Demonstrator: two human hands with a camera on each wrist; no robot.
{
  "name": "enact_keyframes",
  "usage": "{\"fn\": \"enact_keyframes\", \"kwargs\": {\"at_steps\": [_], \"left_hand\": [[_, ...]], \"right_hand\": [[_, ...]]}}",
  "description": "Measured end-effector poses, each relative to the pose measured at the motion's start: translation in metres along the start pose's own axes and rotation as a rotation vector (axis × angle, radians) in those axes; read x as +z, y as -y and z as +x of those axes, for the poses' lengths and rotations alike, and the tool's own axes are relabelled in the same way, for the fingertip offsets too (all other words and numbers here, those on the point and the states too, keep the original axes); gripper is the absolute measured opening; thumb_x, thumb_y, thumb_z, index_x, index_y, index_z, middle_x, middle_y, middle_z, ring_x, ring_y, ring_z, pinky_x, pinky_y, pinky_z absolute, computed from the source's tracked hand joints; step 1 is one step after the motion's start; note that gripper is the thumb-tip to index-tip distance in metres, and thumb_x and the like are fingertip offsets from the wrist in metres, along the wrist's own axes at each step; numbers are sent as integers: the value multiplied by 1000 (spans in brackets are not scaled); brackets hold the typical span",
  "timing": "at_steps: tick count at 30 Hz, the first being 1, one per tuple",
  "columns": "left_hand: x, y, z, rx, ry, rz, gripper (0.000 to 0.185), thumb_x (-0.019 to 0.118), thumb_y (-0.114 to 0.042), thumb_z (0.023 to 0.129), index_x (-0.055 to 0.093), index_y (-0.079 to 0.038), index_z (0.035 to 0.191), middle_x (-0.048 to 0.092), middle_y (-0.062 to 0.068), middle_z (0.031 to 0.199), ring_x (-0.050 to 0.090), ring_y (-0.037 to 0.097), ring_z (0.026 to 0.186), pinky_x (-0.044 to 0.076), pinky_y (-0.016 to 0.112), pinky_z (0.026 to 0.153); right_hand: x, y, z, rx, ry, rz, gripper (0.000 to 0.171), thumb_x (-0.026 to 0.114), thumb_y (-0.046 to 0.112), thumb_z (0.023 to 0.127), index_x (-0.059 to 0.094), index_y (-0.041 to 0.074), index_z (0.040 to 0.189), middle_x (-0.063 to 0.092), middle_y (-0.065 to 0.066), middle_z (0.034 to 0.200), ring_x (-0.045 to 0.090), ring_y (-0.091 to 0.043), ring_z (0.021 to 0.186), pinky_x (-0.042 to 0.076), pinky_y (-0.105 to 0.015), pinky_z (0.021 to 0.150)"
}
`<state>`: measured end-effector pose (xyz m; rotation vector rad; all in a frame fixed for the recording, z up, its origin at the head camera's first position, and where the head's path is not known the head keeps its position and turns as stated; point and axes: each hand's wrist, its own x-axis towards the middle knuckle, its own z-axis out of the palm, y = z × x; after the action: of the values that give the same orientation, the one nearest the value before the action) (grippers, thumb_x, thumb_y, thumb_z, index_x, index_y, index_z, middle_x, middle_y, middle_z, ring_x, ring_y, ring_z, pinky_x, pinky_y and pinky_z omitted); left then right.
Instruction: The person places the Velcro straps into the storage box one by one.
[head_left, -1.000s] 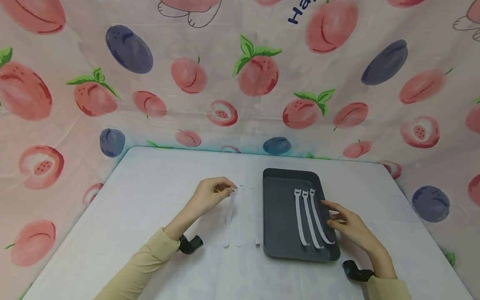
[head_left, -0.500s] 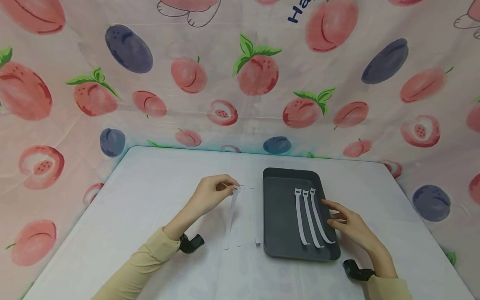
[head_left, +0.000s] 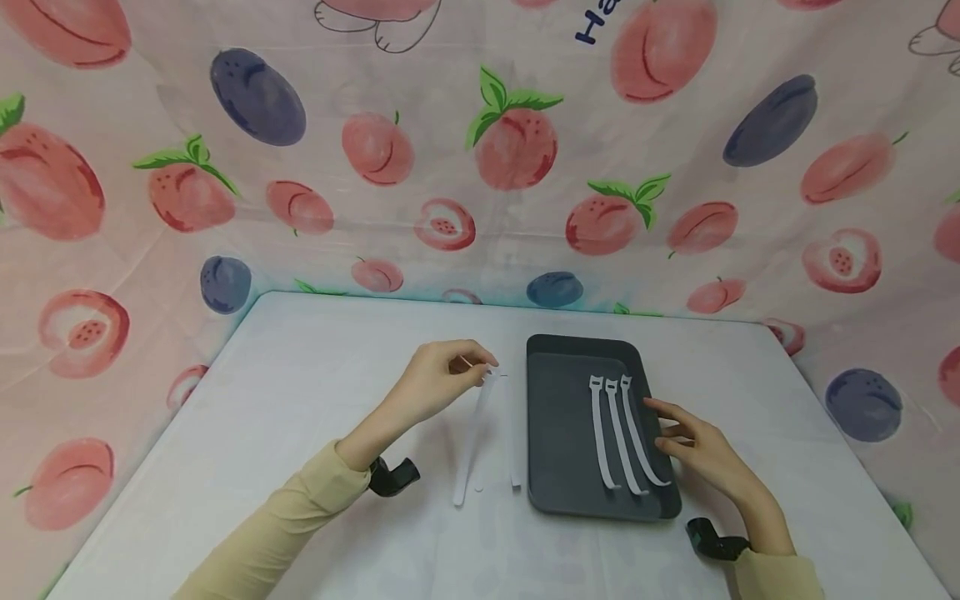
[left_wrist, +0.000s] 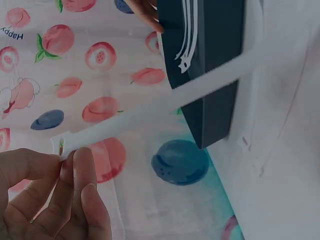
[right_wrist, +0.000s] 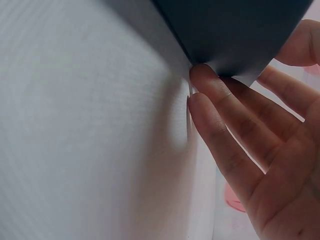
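My left hand (head_left: 438, 382) pinches the slotted head of a white hook-and-loop cable tie (head_left: 472, 446) between thumb and fingers. The tie's long tail slants down toward the table in the head view; in the left wrist view the tie (left_wrist: 150, 116) stretches up to the right. A dark grey tray (head_left: 562, 450) lies to the right, bearing three white cable ties (head_left: 617, 437) side by side, heads at the far end. Against the tray's right side rest the loosely bent fingers of my right hand (head_left: 708, 454); the right wrist view has its fingertips (right_wrist: 204, 77) at the tray's lower edge.
Another white cable tie (head_left: 514, 442) lies on the white table (head_left: 322, 533) just left of the tray. One more is faint against the cloth, partly behind the held tie. A fruit-printed curtain (head_left: 450, 150) hangs behind and beside the table.
My left hand has moved a little right and away from me, and the cable tie in it has swung along, lifting more clearly off the row. The right hand stays at the tray.
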<state>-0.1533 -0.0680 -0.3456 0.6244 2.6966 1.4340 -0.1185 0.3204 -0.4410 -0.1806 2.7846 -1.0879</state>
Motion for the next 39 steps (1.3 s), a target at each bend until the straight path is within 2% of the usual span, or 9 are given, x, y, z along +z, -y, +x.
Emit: {"fn": "enact_keyframes", "kwargs": {"at_steps": [7,12,22,30,35,39], "left_hand": [[6,-16,4,41,22,-42,15,61,-13,92,73,-15,101,71,0,81,64,7,71,50,27,68],[15,-21,12,65,48,-74,15,62,-14,92,72,-16,102,71,0,84,65,7,70,49,27,65],[34,-23,35,52,85,-117,16,60,-16,94,72,-16,104,71,2,78,65,8,67,46,25,62],[51,-27,57,51,125,-170,17,60,-16,94,71,-14,106,71,5,81,66,9,71,48,22,69],[63,-29,70,47,134,-173,17,60,-15,93,71,-13,105,72,6,80,68,15,74,47,20,67],[71,-29,80,31,138,-184,17,60,-13,93,72,-12,105,72,7,81,67,10,70,47,19,67]], "right_hand": [[0,0,0,-3,-3,-1,58,59,22,94,38,16,147,44,-24,144,61,-38,110,49,-59,85],[0,1,0,0,-2,-2,58,59,21,94,38,16,148,44,-24,145,61,-38,110,49,-58,84],[1,2,0,8,3,4,58,60,20,93,38,16,148,44,-23,145,62,-36,109,50,-57,85],[0,1,0,5,-6,-5,58,61,20,93,39,16,147,46,-23,143,62,-37,109,51,-55,83],[0,2,-1,11,-6,-2,58,60,21,93,39,16,147,45,-23,144,61,-37,110,50,-56,84],[0,2,0,14,-8,-1,58,60,21,93,40,16,147,46,-23,143,61,-37,110,50,-56,84]]}}
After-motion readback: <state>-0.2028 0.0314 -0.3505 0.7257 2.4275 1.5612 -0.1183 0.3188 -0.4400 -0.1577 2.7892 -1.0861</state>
